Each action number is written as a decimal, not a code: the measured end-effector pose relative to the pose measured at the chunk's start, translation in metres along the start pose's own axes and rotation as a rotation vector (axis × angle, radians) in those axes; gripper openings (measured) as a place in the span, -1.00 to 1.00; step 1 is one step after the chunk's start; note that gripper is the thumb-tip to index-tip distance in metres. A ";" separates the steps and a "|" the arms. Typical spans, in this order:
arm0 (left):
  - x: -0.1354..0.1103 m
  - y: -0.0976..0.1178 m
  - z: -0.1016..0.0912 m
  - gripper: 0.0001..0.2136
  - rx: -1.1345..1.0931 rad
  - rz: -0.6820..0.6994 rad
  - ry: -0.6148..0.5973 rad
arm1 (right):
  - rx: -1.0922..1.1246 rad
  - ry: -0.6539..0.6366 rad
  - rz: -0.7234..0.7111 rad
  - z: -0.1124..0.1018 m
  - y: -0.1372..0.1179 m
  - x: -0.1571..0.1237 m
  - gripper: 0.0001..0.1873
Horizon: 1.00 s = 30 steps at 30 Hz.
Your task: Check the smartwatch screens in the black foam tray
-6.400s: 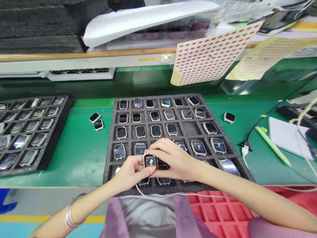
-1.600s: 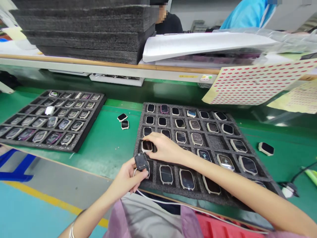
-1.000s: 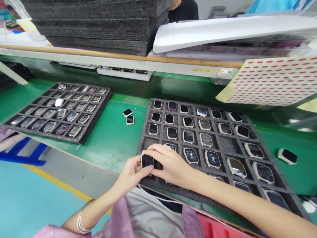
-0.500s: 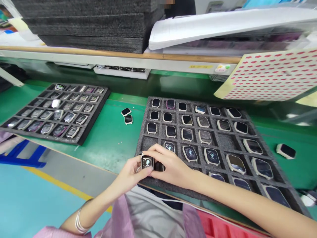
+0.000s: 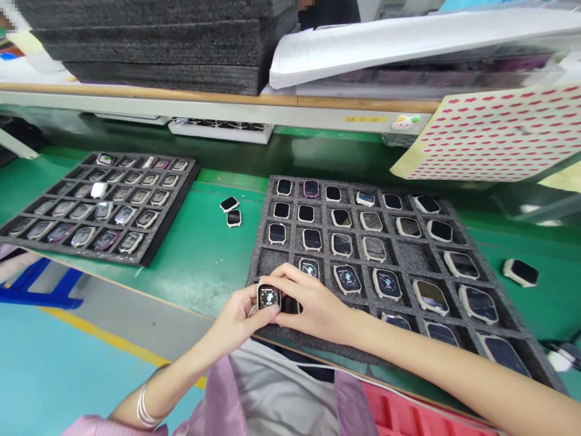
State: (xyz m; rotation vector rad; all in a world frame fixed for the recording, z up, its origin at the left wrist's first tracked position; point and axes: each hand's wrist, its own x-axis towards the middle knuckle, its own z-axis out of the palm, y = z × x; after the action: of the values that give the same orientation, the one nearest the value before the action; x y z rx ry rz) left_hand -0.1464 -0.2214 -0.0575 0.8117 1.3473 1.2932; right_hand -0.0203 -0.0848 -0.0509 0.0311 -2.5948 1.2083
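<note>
The left hand (image 5: 236,318) and right hand (image 5: 313,303) pinch a small square lit watch (image 5: 269,297) over the grey foam tray (image 5: 265,261)'s near-left corner; it might slip.

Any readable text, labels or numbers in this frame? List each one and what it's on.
Nothing can be read for certain.
Yellow label on the shelf edge: dark print, too blurred to read.
Lit screen of the watch held between the left hand and right hand: a small white line at the top, too small to read.
Sticker sheet: rows of red marks, no legible words.
</note>
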 end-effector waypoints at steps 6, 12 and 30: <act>0.000 -0.002 0.000 -0.79 0.009 0.004 0.005 | -0.040 -0.100 0.016 -0.008 -0.004 0.002 -0.58; 0.000 -0.004 0.000 -0.79 0.016 0.014 -0.007 | -0.061 -0.084 0.014 -0.006 -0.003 0.000 -0.56; -0.008 -0.011 0.006 -0.66 -0.052 -0.001 0.010 | -0.024 0.063 0.022 -0.032 0.009 0.019 -0.51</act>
State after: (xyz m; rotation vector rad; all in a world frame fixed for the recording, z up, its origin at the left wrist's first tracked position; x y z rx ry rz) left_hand -0.1369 -0.2294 -0.0659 0.7696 1.3166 1.3275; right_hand -0.0317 -0.0527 -0.0332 -0.0402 -2.5608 1.1669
